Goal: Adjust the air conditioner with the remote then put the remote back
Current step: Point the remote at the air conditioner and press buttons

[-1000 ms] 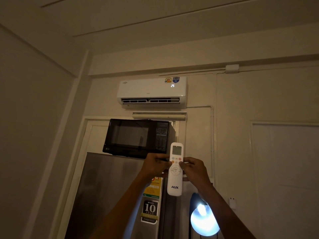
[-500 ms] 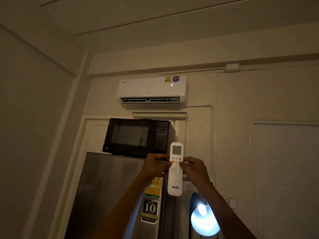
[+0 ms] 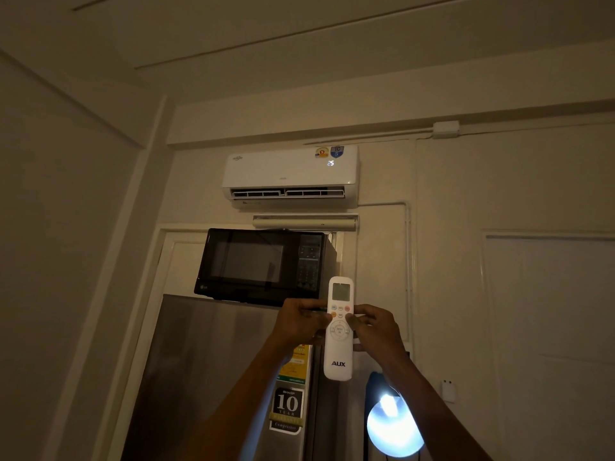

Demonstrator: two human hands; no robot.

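Observation:
A white AUX remote [image 3: 338,357] stands upright in front of me, its small screen at the top pointed up toward the white air conditioner [image 3: 289,174] high on the wall. My left hand [image 3: 299,322] grips the remote's left side. My right hand [image 3: 374,331] holds the right side with its thumb resting on the buttons. The air conditioner's louvre is open and its lit display reads 25.
A black microwave [image 3: 263,264] sits on top of a steel fridge [image 3: 206,377] directly below the air conditioner. A bright round lamp [image 3: 392,427] glows at lower right. A white door [image 3: 549,327] is at the right. The room is dim.
Both hands and the remote have stayed in place. The air conditioner's display flickered to a partial digit half a second ago and reads 25 again now.

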